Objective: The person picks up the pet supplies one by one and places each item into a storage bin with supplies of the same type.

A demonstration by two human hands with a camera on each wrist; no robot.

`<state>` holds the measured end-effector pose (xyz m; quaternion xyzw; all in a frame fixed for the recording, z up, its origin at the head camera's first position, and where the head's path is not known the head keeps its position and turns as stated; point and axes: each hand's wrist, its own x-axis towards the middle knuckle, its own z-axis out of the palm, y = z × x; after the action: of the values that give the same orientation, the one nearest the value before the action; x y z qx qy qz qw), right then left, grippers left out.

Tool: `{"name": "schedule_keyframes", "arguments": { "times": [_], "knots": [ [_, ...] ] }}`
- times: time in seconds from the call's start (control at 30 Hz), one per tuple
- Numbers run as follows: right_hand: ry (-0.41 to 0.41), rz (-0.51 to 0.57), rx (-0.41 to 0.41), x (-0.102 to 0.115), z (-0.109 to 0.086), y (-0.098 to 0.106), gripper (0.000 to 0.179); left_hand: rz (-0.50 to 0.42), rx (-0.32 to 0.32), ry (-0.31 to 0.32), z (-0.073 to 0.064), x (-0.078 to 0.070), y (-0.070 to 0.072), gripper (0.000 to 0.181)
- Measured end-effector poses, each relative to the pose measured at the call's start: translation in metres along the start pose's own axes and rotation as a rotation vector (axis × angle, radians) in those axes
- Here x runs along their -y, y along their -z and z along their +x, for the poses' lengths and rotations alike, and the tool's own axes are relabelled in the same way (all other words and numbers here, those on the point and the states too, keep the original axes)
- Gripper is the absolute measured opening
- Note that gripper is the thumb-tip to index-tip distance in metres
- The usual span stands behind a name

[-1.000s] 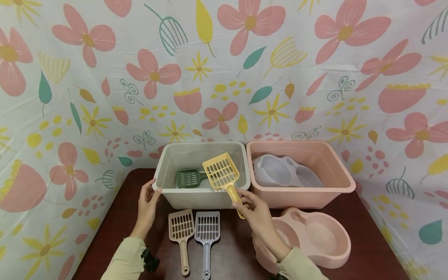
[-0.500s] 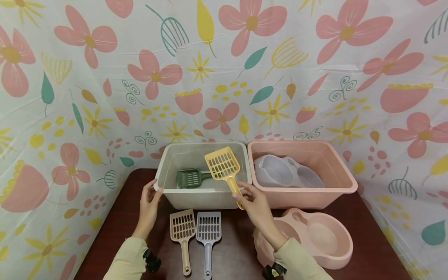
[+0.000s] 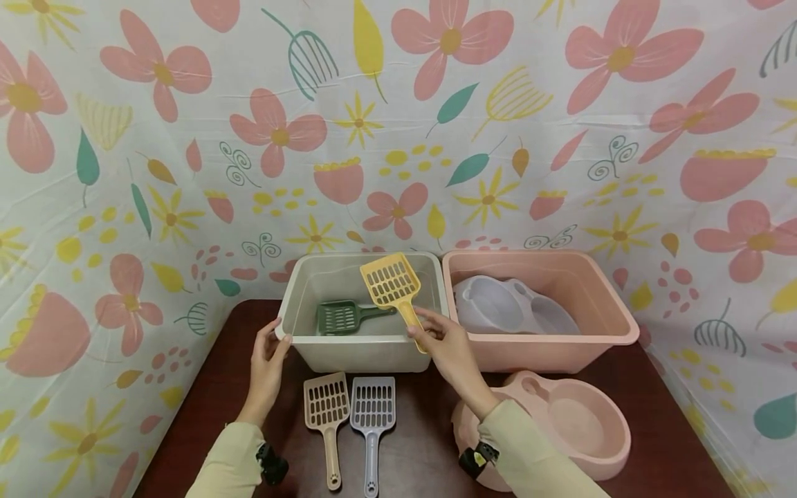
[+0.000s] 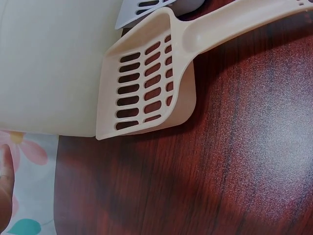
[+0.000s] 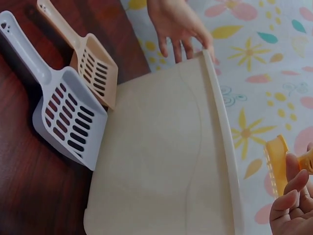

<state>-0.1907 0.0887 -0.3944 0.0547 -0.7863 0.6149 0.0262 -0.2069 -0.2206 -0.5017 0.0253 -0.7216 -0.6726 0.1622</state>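
Observation:
My right hand point(image 3: 447, 344) grips a yellow litter scoop point(image 3: 390, 280) by its handle, its slotted head raised over the grey-white litter box point(image 3: 361, 354). In the right wrist view that scoop point(image 5: 277, 166) shows only partly at the right edge. My left hand point(image 3: 266, 360) holds the front left corner of the same box, thumb on the front rim and fingers at the side. Inside the box lies a dark green scoop point(image 3: 339, 317). A beige scoop point(image 3: 327, 404) and a grey-lilac scoop point(image 3: 372, 408) lie side by side on the table before it.
Close to the grey-white box on its right stands a pink litter box point(image 3: 529, 355) with a pale lilac double bowl point(image 3: 495, 304) inside. A pink double bowl point(image 3: 598, 453) sits on the dark wooden table point(image 3: 423, 443), partly behind my right forearm. Flowered cloth point(image 3: 398, 124) hangs behind.
My right hand has moved up and forward with the yellow scoop, farther over the grey-white box, uncovering more of the green scoop's handle. My left hand has stayed at the corner.

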Motion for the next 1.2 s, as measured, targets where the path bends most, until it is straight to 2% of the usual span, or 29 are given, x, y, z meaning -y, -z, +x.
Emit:
{"name": "schedule_keyframes", "arguments": {
  "times": [0.13, 0.27, 0.53, 0.73, 0.97, 1.2],
  "knots": [
    [0.019, 0.015, -0.009, -0.015, 0.014, -0.003, 0.04, 0.016, 0.005, 0.002, -0.002, -0.004, 0.0, 0.046],
    [0.03, -0.011, -0.033, -0.032, 0.029, -0.005, 0.042, 0.01, 0.009, -0.002, -0.002, -0.002, -0.001, 0.047],
    [0.022, -0.066, -0.064, -0.034, 0.044, -0.006, 0.042, -0.01, -0.019, -0.003, 0.007, 0.021, 0.003, 0.046],
    [0.032, -0.13, -0.07, -0.036, 0.052, -0.007, 0.042, -0.001, -0.033, -0.021, 0.008, 0.025, 0.001, 0.045],
    [0.03, -0.144, -0.09, -0.041, 0.058, -0.009, 0.038, 0.004, -0.024, 0.009, 0.007, 0.022, 0.002, 0.046],
    [0.014, -0.159, -0.096, -0.046, 0.061, -0.011, 0.036, 0.019, -0.003, 0.011, -0.001, -0.001, -0.001, 0.047]
  ]
}}
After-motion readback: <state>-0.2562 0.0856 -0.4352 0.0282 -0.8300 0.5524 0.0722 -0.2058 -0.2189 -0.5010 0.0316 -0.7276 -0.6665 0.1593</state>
